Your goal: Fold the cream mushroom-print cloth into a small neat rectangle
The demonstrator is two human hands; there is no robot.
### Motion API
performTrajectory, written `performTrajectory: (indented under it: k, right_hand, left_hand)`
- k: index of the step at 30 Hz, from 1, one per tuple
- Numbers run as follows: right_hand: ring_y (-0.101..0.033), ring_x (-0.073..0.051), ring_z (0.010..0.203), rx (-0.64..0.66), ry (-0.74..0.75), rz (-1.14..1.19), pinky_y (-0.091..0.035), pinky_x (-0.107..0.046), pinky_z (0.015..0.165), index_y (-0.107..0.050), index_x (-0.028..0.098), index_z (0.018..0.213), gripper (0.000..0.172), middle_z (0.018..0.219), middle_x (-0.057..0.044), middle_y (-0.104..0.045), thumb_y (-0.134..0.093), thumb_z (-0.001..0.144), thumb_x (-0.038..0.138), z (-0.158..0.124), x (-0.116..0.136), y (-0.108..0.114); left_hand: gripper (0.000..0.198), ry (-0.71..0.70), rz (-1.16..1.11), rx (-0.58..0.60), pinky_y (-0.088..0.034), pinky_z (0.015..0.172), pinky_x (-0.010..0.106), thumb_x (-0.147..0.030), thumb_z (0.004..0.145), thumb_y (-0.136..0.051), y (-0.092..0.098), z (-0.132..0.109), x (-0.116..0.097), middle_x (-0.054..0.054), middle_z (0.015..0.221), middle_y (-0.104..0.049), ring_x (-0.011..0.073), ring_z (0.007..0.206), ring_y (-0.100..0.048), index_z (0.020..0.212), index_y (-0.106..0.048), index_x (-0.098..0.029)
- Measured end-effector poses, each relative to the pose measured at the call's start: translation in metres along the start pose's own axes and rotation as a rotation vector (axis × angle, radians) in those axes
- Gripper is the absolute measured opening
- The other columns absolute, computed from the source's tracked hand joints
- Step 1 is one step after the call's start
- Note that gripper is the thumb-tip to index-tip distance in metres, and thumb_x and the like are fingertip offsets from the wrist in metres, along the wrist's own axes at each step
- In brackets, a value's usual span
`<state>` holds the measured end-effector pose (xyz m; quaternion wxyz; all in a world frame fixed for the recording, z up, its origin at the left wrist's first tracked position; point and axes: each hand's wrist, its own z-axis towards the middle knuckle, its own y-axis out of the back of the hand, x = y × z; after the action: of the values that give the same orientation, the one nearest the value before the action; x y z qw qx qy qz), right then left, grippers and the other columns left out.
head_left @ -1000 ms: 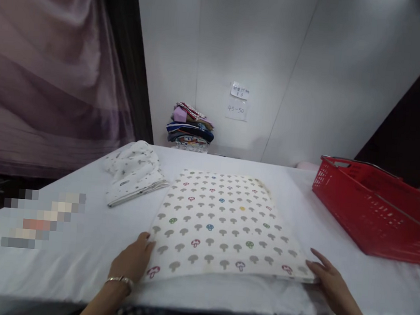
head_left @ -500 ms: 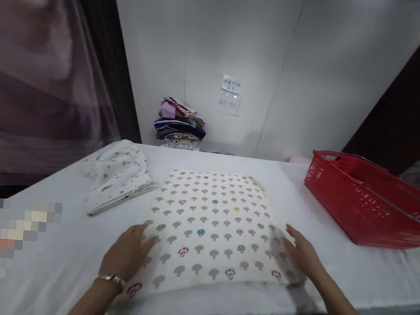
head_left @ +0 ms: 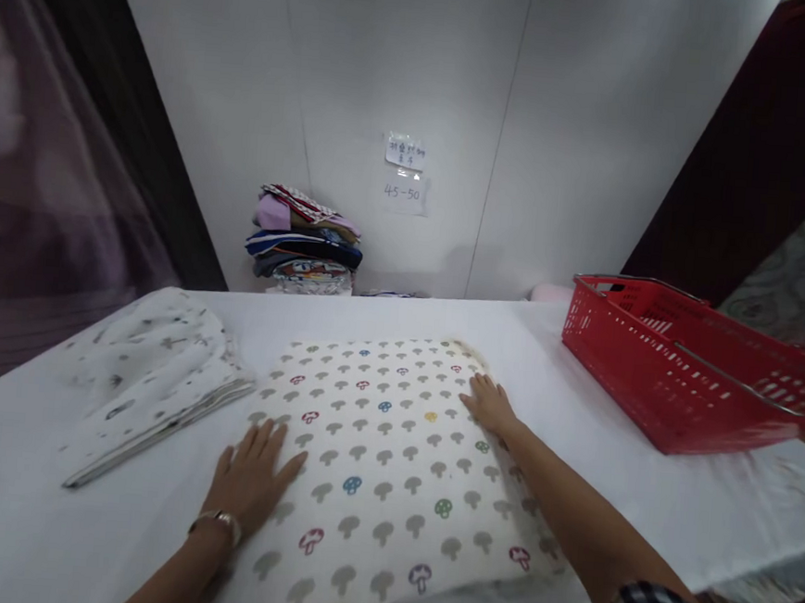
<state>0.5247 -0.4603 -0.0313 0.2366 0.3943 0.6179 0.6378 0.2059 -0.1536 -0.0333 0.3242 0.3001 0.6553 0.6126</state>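
Observation:
A cream cloth [head_left: 383, 458] printed with grey and coloured mushrooms lies spread in a rough rectangle in front of me. My left hand [head_left: 251, 475], with a bracelet at the wrist, rests flat on its left edge, fingers stretched out. Farther up, near the far right corner, my right hand [head_left: 492, 404] lies on the cloth with its fingers spread. Neither hand grips anything. Left of the mushroom cloth sits a folded white cloth [head_left: 160, 366] with small dark prints, its layers showing along the near side.
The white table [head_left: 511, 333] runs back to a pale wall. A red plastic basket [head_left: 675, 379] with metal handles stands at the right. Folded fabrics [head_left: 306, 243] are stacked at the back left, beside paper labels [head_left: 405, 172] on the wall. A curtain hangs at the left.
My right hand has moved forward along the cloth's right side toward its far corner. The left hand has flattened on the left edge. My view has shifted to the right.

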Motion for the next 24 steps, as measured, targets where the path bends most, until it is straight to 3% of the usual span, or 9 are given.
performTrajectory:
  k: [3, 7, 12, 15, 19, 24]
  right_hand:
    - [-0.019, -0.023, 0.137, -0.108, -0.018, 0.043, -0.013, -0.044, 0.110, -0.040, 0.018, 0.136, 0.051, 0.148, -0.010, -0.029, -0.028, 0.093, 0.043, 0.012, -0.007, 0.001]
    - [-0.030, -0.020, 0.132, -0.277, -0.181, 0.128, -0.023, -0.033, 0.107, -0.044, 0.015, 0.133, 0.046, 0.143, -0.010, -0.038, -0.031, 0.093, 0.033, 0.041, -0.015, 0.014]
    - [-0.052, -0.025, 0.113, -0.214, -0.272, 0.161, -0.041, -0.031, 0.089, -0.045, 0.011, 0.133, 0.057, 0.127, -0.015, -0.055, -0.047, 0.085, 0.042, 0.077, -0.021, 0.025]
    - [-0.057, -0.024, 0.105, -0.186, -0.291, 0.141, -0.043, -0.029, 0.081, -0.054, 0.013, 0.124, 0.047, 0.118, -0.014, -0.060, -0.052, 0.082, 0.035, 0.088, -0.019, 0.029]
    - [-0.058, -0.020, 0.098, -0.208, -0.237, 0.069, -0.041, -0.026, 0.076, -0.060, 0.017, 0.113, 0.033, 0.110, -0.010, -0.063, -0.046, 0.083, 0.020, 0.085, -0.005, 0.030]
    - [-0.052, -0.020, 0.100, -0.240, -0.024, -0.046, -0.037, -0.027, 0.080, -0.060, 0.018, 0.104, 0.026, 0.106, -0.010, -0.060, -0.043, 0.085, 0.016, 0.061, 0.021, 0.020]
  left_hand:
    - [0.074, -0.003, 0.020, -0.007, -0.016, 0.111, 0.051, -0.057, 0.081, -0.025, 0.001, 0.000, 0.000, 0.006, 0.152, -0.015, 0.0260, 0.140, -0.009, 0.143, -0.022, -0.016]
    - [0.073, 0.011, 0.057, 0.018, -0.015, 0.111, 0.049, -0.055, 0.082, -0.024, 0.001, 0.000, -0.001, 0.005, 0.152, -0.014, 0.0249, 0.140, -0.008, 0.143, -0.022, -0.016]
    - [0.071, 0.017, 0.094, 0.009, -0.015, 0.111, 0.048, -0.055, 0.082, -0.021, -0.003, 0.000, 0.002, 0.005, 0.152, -0.015, 0.0241, 0.140, -0.008, 0.143, -0.021, -0.017]
    - [0.071, 0.002, 0.096, -0.014, -0.016, 0.111, 0.048, -0.053, 0.081, -0.026, -0.008, 0.001, 0.007, 0.006, 0.152, -0.015, 0.0249, 0.140, -0.009, 0.142, -0.023, -0.016]
    - [0.072, 0.000, 0.117, -0.004, -0.016, 0.111, 0.048, -0.054, 0.081, -0.026, -0.011, 0.003, 0.010, 0.005, 0.152, -0.014, 0.0244, 0.140, -0.007, 0.142, -0.023, -0.016]
    - [0.072, -0.009, 0.101, -0.012, -0.017, 0.110, 0.049, -0.054, 0.082, -0.025, -0.007, 0.002, 0.006, 0.007, 0.152, -0.015, 0.0251, 0.140, -0.008, 0.143, -0.022, -0.015]
